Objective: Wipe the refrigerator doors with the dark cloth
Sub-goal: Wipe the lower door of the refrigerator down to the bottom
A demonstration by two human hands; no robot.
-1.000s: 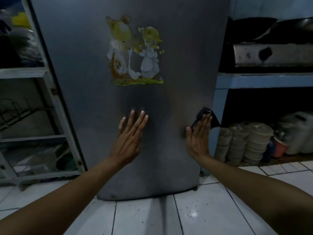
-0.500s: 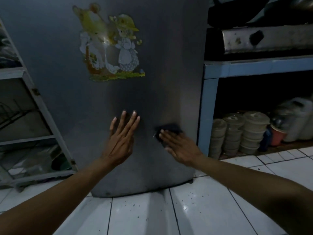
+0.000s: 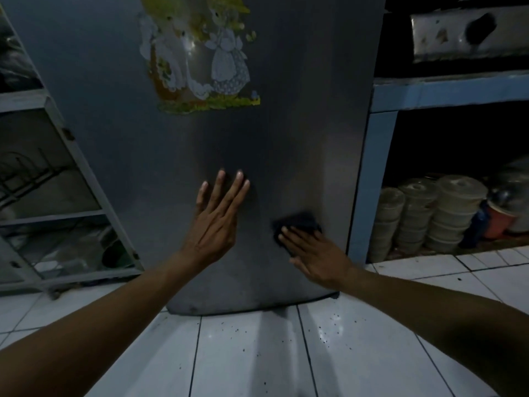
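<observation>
dim kitchen, white tiled floor [image 3: 252, 356] with dark specks. grey metal rack [image 3: 86, 179] on left, blue shelf unit [image 3: 446, 93] on right, stacked lidded containers [image 3: 429, 213] underneath. pretty low light overall.

We see through one wide head camera that looks forward and down at the lower refrigerator door [image 3: 286, 144] from close range, both arms reaching in from the bottom edge. Left of the door stands a metal rack [image 3: 57, 156], right of it a blue shelf [image 3: 446, 93], below it white floor tiles [image 3: 252, 353].
</observation>
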